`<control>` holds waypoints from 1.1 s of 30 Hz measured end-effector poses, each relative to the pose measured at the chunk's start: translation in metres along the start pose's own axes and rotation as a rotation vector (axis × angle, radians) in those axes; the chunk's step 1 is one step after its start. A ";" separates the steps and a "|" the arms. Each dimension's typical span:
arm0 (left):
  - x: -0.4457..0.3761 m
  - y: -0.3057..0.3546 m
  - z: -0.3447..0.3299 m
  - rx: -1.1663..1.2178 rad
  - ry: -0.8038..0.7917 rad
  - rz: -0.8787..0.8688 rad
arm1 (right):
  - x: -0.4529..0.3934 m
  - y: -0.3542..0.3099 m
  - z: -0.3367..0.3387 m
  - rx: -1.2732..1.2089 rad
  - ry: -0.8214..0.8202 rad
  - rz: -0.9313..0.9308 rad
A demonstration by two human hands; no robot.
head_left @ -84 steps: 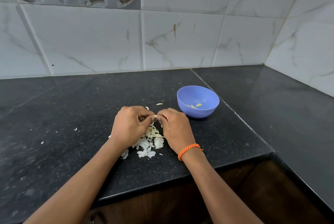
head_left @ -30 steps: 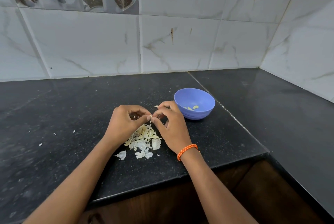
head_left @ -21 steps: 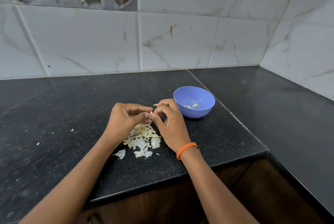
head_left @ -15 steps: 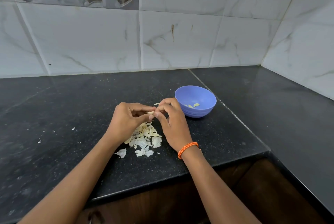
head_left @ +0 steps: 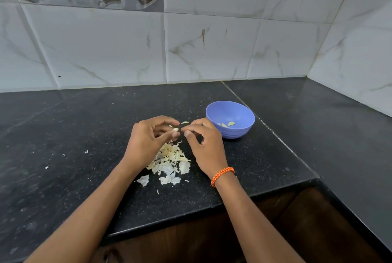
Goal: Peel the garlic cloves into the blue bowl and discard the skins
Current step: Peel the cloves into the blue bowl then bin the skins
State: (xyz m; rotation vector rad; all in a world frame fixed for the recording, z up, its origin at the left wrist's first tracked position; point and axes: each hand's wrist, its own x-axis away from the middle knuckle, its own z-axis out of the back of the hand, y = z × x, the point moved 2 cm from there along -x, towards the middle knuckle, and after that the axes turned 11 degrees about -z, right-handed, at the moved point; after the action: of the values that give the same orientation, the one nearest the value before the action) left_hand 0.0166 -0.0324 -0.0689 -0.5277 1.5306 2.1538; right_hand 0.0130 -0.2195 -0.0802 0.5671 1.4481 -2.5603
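Pale, small and light, the garlic clove sits pinched in the left hand fingertips, at nine o'clock of the blue bowl. Right hand curls beside it; whether it holds skin, I cannot tell. Likely slippery once bare; best held end to end.

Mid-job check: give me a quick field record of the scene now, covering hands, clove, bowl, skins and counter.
left hand: pinches a garlic clove at its fingertips
right hand: fingers curled, fingertips just right of the clove; contact unclear
blue bowl: upright on the counter, right of the hands, a few peeled cloves inside
skin pile: on the counter below the hands
counter: black, scattered skin flecks at left
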 end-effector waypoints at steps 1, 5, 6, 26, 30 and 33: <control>0.000 0.000 0.000 0.003 -0.003 0.000 | 0.000 0.000 0.000 -0.008 -0.001 -0.001; 0.000 0.002 0.000 -0.028 0.014 -0.009 | 0.000 0.001 0.001 -0.030 -0.022 -0.001; 0.000 0.002 0.000 -0.023 0.015 -0.012 | 0.000 0.001 0.000 -0.052 -0.041 -0.012; 0.003 0.003 -0.002 -0.045 -0.068 -0.044 | -0.002 0.007 0.001 -0.283 -0.102 -0.090; 0.003 -0.002 -0.003 -0.036 -0.074 -0.041 | -0.002 0.008 -0.001 -0.241 -0.109 -0.051; 0.003 -0.004 -0.006 -0.057 -0.092 -0.065 | -0.002 0.008 -0.002 -0.221 -0.094 -0.047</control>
State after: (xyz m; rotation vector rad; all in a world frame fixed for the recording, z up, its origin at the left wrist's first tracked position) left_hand 0.0162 -0.0363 -0.0755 -0.4836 1.3882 2.1465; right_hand 0.0182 -0.2221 -0.0868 0.3791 1.6989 -2.3814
